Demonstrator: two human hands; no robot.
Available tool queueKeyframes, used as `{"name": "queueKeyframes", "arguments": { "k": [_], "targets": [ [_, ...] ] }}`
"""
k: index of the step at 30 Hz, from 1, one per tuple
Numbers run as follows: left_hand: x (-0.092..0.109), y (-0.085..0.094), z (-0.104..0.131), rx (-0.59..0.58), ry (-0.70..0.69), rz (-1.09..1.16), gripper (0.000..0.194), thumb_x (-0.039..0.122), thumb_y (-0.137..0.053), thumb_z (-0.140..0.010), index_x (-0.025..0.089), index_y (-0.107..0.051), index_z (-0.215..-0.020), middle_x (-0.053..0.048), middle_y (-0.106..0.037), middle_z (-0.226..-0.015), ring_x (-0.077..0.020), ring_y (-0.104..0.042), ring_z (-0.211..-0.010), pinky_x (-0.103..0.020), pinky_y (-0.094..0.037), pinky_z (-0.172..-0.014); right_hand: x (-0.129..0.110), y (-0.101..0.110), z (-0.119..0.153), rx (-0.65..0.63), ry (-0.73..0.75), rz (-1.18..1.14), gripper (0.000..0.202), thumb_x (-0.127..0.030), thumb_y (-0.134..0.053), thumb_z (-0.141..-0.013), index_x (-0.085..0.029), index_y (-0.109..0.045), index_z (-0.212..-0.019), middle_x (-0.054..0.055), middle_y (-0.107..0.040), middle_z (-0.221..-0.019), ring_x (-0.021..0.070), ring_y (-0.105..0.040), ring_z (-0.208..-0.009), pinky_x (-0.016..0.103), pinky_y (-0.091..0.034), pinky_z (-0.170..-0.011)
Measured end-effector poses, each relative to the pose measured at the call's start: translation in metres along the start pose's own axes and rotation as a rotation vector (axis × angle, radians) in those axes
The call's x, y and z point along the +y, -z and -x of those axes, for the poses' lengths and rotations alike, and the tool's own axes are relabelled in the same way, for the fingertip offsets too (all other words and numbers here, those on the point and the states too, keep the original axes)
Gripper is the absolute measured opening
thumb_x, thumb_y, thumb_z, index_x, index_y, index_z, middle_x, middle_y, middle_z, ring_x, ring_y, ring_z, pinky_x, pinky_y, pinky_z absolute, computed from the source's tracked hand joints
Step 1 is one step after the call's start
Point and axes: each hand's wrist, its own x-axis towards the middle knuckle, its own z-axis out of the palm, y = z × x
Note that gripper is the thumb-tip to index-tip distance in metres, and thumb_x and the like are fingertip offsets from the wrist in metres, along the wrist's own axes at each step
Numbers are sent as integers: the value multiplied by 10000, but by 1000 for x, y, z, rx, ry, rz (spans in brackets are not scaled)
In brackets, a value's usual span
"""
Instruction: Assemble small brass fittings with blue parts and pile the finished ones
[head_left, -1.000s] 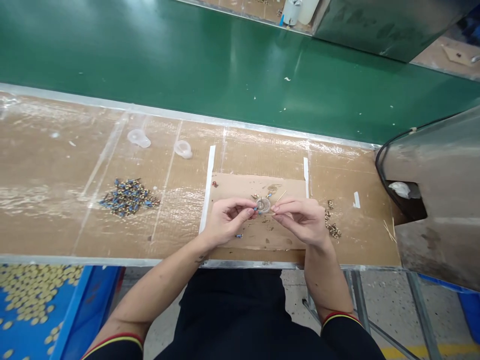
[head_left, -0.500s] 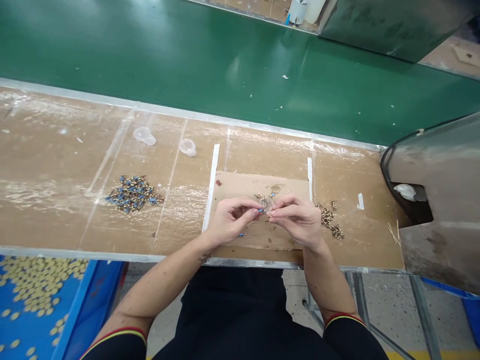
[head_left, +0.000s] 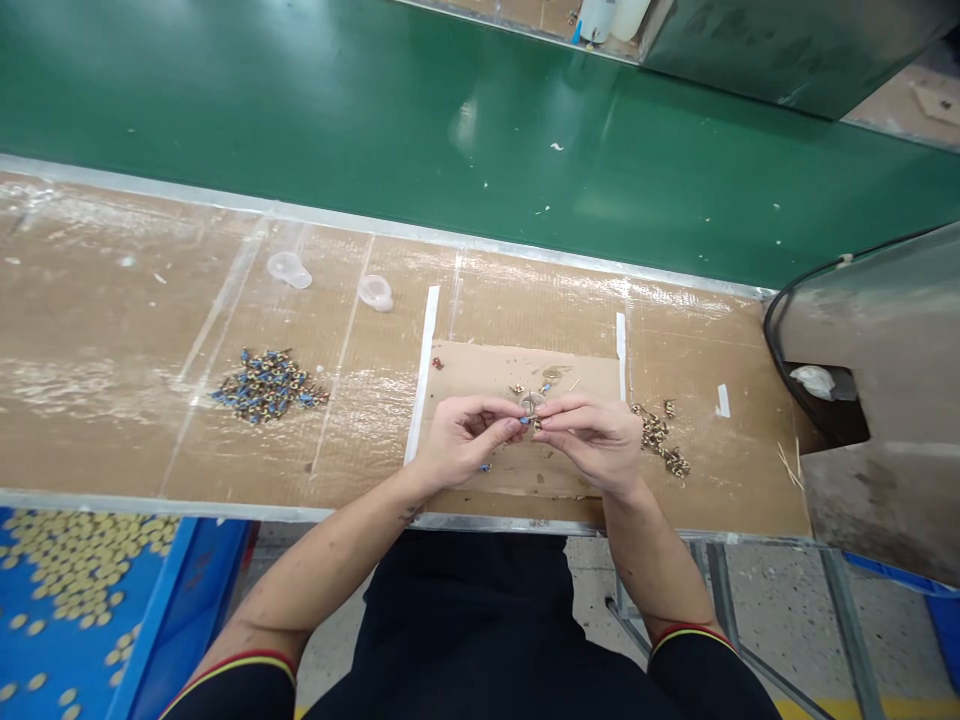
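Observation:
My left hand [head_left: 474,438] pinches a small blue-ended part [head_left: 524,421] between thumb and forefinger. Facing it, my right hand [head_left: 592,437] is closed in a pinch on a small brass-coloured metal piece [head_left: 537,424]. The two parts meet or nearly touch; the fingertips partly hide them. Just behind the fingertips is a small round clear dish [head_left: 531,400]. Both hands are over a brown cardboard sheet [head_left: 465,375], where another blue-ended part [head_left: 485,468] lies by my left wrist. Right of my right hand is a loose pile of brass-coloured pieces [head_left: 655,432].
Left on the bench is a heap of blue-and-brass parts [head_left: 270,385], with two clear plastic cups [head_left: 375,293] behind. A green conveyor belt [head_left: 337,130] runs along the back. A metal machine housing [head_left: 885,400] bounds the right. Lower left, a blue tray [head_left: 157,610] holds many yellowish discs.
My right fingertips have shifted slightly left, and the brass piece is now closer to the blue-ended part. White specks on the green belt have slid left.

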Motion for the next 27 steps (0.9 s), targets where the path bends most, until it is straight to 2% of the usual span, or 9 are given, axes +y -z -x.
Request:
{"name": "queueKeyframes", "arguments": {
  "k": [5, 12, 16, 20, 27],
  "targets": [
    [1, -1, 1, 3, -28, -27, 274, 424, -758, -906, 150, -775, -912, -73, -798, -754, -156, -768, -647, -212, -635, -581, 1, -1, 0, 4, -5, -3, 327, -52, -836, -784, -293, -815, -1003, 2, -830, -962, 152, -805, -862, 262, -695, -779],
    [7, -1, -1, 11, -262, -237, 127, 278, -720, -938, 171, -770, -892, -74, -806, -837, -150, -766, -733, -233, -631, -657, 1, 1, 0, -22, -25, -5, 300, -85, -851, -781, -300, -823, -989, 1, -831, -957, 161, -807, -831, 278, -703, -758],
    [8, 0, -1, 9, -327, -242, 89, 233, -723, -933, 172, -765, -883, -71, -804, -826, -145, -765, -732, -222, -619, -653, 0, 1, 0, -46, -9, -41, 361, -34, -834, -780, -303, -814, -1020, -7, -830, -976, 134, -802, -830, 241, -692, -758],
    [8, 1, -1, -29, -268, -183, 119, 247, -715, -938, 164, -767, -870, -65, -791, -776, -133, -742, -652, -208, -603, -596, -2, 0, -1, -82, 13, -50, 348, -44, -820, -801, -299, -809, -1038, -6, -827, -985, 130, -799, -839, 240, -694, -764],
    [7, -4, 2, -36, -103, 19, 270, 402, -724, -937, 152, -739, -836, -68, -761, -762, -131, -730, -631, -217, -621, -587, -1, -3, 1, -75, 42, -48, 324, -79, -799, -837, -313, -802, -1061, 3, -824, -980, 147, -799, -821, 265, -703, -725]
  ]
}}
